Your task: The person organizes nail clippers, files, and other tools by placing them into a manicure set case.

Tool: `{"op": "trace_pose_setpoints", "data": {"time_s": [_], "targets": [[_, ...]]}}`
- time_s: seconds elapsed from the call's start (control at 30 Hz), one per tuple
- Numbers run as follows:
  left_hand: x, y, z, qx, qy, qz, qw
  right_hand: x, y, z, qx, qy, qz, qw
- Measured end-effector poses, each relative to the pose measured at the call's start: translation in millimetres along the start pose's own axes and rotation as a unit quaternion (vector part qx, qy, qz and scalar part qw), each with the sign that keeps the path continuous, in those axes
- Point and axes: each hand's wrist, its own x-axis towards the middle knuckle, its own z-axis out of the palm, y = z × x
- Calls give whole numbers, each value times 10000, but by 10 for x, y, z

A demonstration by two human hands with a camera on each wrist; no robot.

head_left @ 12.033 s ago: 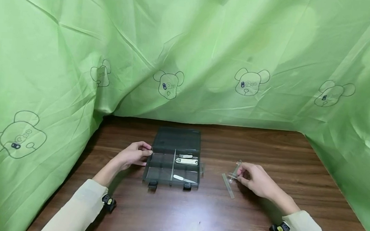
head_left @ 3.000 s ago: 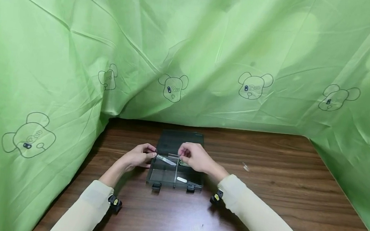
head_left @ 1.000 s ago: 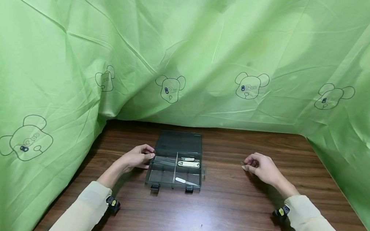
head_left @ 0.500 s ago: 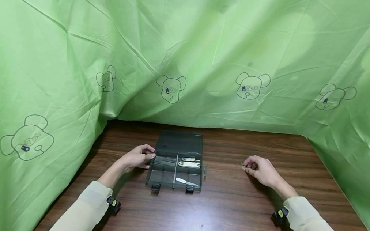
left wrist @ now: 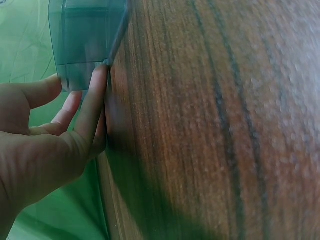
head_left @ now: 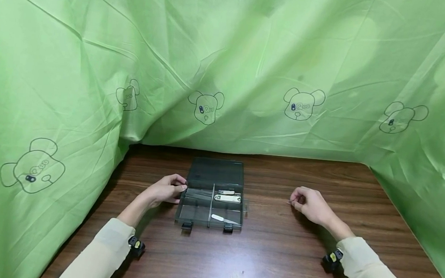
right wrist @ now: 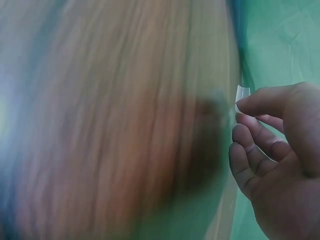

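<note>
An open grey see-through compartment box (head_left: 190, 213) lies on the table. My left hand (head_left: 161, 191) holds its left side; in the left wrist view the thumb is at the upper edge and a finger low on the wall. The box's back right compartment has a small nail clipper (head_left: 225, 192) and a larger nail clipper (head_left: 227, 198). A nail file (head_left: 218, 217) with a white handle lies in the front right one, clear strips (head_left: 198, 194) in the back left. Right of the box, my right hand (head_left: 312, 205) pinches a small clear plastic piece (right wrist: 243, 92) between thumb and finger.
The brown wooden table (head_left: 271, 258) stretches around the box. The box's lid (head_left: 216, 170) is folded back flat behind it, and two black latches (head_left: 186, 226) face front. A green curtain (head_left: 247, 132) with bear outlines hangs at the back and sides.
Clear strips that lay by my right hand earlier are now in the box. My right hand has taken up the small clear piece and shifted slightly left. My left hand stays at the box.
</note>
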Motion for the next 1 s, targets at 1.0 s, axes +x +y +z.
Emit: {"op": "trace_pose_setpoints", "data": {"time_s": [1.0], "targets": [[27, -7, 18, 120, 90, -4, 9999, 881, -2044, 1149, 620, -577, -1942, 9773]]}}
